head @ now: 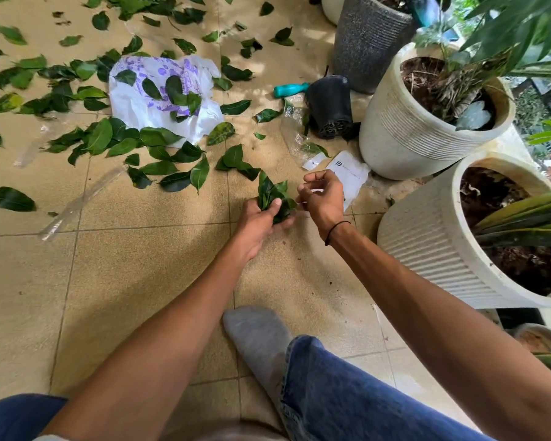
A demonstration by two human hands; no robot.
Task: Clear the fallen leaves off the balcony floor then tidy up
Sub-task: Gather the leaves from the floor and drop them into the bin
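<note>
Left hand (261, 218) grips leaf bunch (272, 198); 2 hands; 3 white pots (404, 135)

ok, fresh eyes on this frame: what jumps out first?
Green leaves strewn over the tan floor tiles, some lying on a white and purple plastic bag. At centre, the left hand grips a bunch of leaves. Ribbed white planters crowd the right.

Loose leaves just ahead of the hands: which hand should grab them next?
Right hand: it holds nothing I can make out, and it hovers near the loose leaves. The left hand already grips a bunch of leaves.
</note>
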